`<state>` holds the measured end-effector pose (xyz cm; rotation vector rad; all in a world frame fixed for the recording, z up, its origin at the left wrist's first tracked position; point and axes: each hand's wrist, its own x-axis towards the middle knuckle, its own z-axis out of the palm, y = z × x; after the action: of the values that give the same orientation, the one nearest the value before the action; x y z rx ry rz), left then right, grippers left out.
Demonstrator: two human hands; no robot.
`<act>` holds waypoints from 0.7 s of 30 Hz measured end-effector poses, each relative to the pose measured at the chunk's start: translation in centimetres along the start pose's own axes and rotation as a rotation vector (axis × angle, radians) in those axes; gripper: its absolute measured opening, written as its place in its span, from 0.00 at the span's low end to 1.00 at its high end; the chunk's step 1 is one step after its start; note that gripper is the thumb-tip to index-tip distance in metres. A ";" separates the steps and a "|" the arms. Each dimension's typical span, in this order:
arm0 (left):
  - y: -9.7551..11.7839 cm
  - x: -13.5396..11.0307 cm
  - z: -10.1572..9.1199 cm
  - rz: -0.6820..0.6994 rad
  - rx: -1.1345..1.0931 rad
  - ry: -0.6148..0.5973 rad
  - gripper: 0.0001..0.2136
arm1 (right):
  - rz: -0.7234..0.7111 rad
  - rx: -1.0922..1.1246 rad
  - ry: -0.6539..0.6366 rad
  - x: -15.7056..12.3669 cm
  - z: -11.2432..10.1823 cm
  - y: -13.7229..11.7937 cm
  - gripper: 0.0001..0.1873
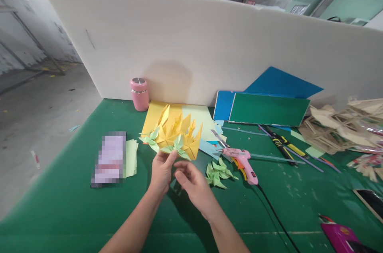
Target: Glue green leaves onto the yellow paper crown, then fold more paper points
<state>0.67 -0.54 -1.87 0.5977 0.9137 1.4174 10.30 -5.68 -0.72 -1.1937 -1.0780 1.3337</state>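
Up off the table, my left hand (162, 173) pinches a folded-paper flower piece (172, 135), yellow with pointed petals and pale green leaves along its lower edge. Just right of it, my right hand (191, 179) is apart from the piece, its fingers loosely curled and nothing visible in them. Beside that hand lies a small pile of folded green paper leaves (220, 172). A pink hot glue gun (243, 161) rests on its side past the leaves, its black cord trailing toward the front. Yellow and pale green paper sheets (194, 111) lie behind the flower piece.
A pink thermos (139, 94) stands by the white partition (194, 37). On the left lie a blurred-out flat object (109, 159) and green paper slips (131, 159). Green and blue boards (269, 109), pliers (279, 147), wooden models (338, 125) and a magenta item (341, 237) occupy the right.
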 end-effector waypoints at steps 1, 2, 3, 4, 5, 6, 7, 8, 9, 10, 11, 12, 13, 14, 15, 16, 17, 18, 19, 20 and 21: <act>-0.1 0.0 -0.1 0.002 0.018 0.005 0.15 | 0.046 0.153 0.000 0.2 0.5 0.5 0.21; -0.1 -0.1 -0.1 0.006 0.036 0.008 0.14 | 0.065 0.301 0.027 0.6 1.0 0.7 0.24; -0.1 -0.1 -0.1 0.013 0.054 0.010 0.14 | 0.079 0.430 0.035 1.0 1.5 0.8 0.26; -0.1 -0.2 -0.2 0.022 0.071 0.013 0.14 | 0.093 0.538 0.032 1.5 2.0 0.6 0.27; -0.1 -0.2 -0.2 0.033 0.086 0.017 0.14 | 0.104 0.623 0.043 1.9 2.6 0.3 0.28; -0.1 -0.2 -0.2 0.045 0.099 0.023 0.14 | 0.109 0.692 0.061 2.3 3.1 0.0 0.29; -0.1 -0.3 -0.2 0.058 0.110 0.029 0.14 | 0.114 0.748 0.084 2.6 3.6 -0.3 0.29; -0.2 -0.3 -0.3 0.070 0.119 0.035 0.15 | 0.117 0.794 0.110 2.9 4.0 -0.6 0.30; -0.2 -0.3 -0.3 0.080 0.126 0.040 0.16 | 0.119 0.832 0.136 3.0 4.4 -0.8 0.30; -0.3 -0.4 -0.2 0.085 0.132 0.041 0.17 | 0.124 0.863 0.160 3.1 4.6 -0.9 0.31; -0.3 -0.4 -0.2 0.085 0.137 0.041 0.18 | 0.131 0.889 0.179 3.1 4.8 -1.0 0.31; -0.4 -0.4 -0.2 0.081 0.140 0.037 0.18 | 0.138 0.910 0.195 3.1 4.8 -1.0 0.30; -0.4 -0.5 -0.2 0.075 0.141 0.032 0.18 | 0.147 0.928 0.204 3.1 4.8 -1.0 0.29; -0.5 -0.5 -0.2 0.068 0.139 0.024 0.19 | 0.156 0.945 0.208 3.0 4.7 -1.0 0.27; -0.5 -0.5 -0.1 0.062 0.136 0.016 0.19 | 0.164 0.962 0.211 3.0 4.6 -0.9 0.26; -0.5 -0.6 -0.1 0.056 0.132 0.008 0.20 | 0.171 0.976 0.215 3.0 4.5 -0.9 0.25; -0.5 -0.6 -0.1 0.051 0.127 0.001 0.20 | 0.177 0.986 0.222 3.0 4.4 -0.9 0.24; -0.5 -0.6 0.0 0.045 0.122 -0.005 0.21 | 0.181 0.992 0.228 3.0 4.4 -0.9 0.23; -0.5 -0.6 0.0 0.038 0.116 -0.010 0.21 | 0.185 0.994 0.234 3.0 4.3 -0.9 0.22; -0.5 -0.6 0.0 0.030 0.110 -0.017 0.21 | 0.187 0.994 0.236 3.1 4.2 -0.8 0.21; -0.4 -0.6 0.0 0.022 0.103 -0.026 0.21 | 0.188 0.996 0.234 3.2 4.1 -0.8 0.20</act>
<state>0.91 -1.22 -2.12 0.7038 0.9661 1.3852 6.25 -2.43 0.27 -0.6562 -0.0542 1.5348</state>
